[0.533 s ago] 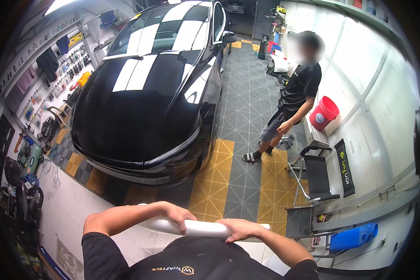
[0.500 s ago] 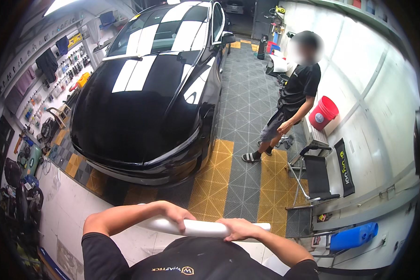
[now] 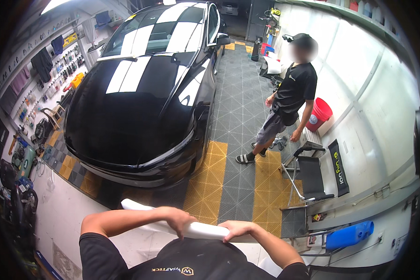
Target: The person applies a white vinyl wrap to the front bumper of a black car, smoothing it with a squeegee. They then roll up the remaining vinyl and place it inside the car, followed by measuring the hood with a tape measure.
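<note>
Close to my body I hold a long white roll (image 3: 205,230) with both hands. Its left end sticks out past my left forearm, and the roll slopes down to the right. My left hand (image 3: 178,221) wraps over the middle of the roll, fingers curled down its front. Near the right end, my right hand (image 3: 238,229) grips it with the thumb across the top. Beyond the roll stands a black car (image 3: 126,116), hood toward me, with broad white stripes (image 3: 128,74) on the hood, windshield and roof.
A person (image 3: 291,93) in a black shirt stands right of the car. A folding chair (image 3: 311,175), red bucket (image 3: 319,114) and blue jug (image 3: 350,235) line the right wall. Shelves of bottles (image 3: 63,70) run along the left. Grey and yellow tiles (image 3: 240,186) cover the floor.
The roll has shifted left between my hands, so its left end shows more and its right end less. The other person has turned and lowered an arm. My view has swung slightly.
</note>
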Available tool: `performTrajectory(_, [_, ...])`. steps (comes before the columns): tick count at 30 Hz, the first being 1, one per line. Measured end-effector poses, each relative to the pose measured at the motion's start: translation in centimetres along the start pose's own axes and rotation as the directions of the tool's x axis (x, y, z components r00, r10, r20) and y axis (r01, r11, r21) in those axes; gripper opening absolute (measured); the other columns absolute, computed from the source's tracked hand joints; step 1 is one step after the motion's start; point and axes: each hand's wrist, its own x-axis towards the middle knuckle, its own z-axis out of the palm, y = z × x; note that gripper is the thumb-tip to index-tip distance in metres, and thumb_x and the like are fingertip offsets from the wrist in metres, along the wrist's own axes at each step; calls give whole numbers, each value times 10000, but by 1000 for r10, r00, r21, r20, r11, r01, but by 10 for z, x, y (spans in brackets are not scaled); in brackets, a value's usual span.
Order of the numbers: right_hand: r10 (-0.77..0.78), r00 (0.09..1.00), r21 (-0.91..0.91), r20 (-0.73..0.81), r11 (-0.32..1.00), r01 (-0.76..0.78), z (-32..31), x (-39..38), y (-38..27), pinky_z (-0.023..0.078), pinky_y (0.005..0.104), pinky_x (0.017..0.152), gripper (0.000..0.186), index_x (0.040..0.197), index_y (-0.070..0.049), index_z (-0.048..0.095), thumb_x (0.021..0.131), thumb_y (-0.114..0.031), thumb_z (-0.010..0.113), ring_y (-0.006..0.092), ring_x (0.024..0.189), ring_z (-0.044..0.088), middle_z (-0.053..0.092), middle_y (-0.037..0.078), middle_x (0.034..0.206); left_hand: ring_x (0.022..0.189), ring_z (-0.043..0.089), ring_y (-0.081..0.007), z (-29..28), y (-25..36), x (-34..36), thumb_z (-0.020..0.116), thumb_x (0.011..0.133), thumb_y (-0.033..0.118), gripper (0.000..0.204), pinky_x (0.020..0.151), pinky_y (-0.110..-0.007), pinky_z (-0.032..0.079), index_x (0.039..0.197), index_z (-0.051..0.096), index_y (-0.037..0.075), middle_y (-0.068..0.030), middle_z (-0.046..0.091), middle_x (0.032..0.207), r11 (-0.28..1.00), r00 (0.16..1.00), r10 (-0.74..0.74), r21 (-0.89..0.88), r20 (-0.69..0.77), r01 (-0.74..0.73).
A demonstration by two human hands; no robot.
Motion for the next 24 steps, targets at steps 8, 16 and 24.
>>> performTrajectory(8, [11,997,-284,-75,958,-32,8,4,3,483,423,1007,765,1410,-39,483,776,-330,797,368,1192,602,628,204,1273,1139,639,-351,23,-10,10,763,774,202,696,966,-441,496,1383,478,25,-232,661,1193,951,997,75,-302,27,-63])
performTrajectory(16, [164,981,-32,105,986,-161,0,22,11,487,369,954,668,1320,-33,570,762,-319,800,257,1089,630,674,146,1168,1149,635,-282,37,-26,22,775,739,163,722,945,-403,508,1388,491,19,-196,683,1158,991,999,-16,-130,-30,12])
performTrajectory(24, [191,978,34,82,980,-194,-4,29,20,497,355,951,735,1348,-45,587,732,-326,871,200,1082,639,694,101,1175,1163,635,-344,31,-47,26,799,729,194,741,970,-445,497,1398,511,56,-219,659,1238,977,990,104,-177,-91,-119])
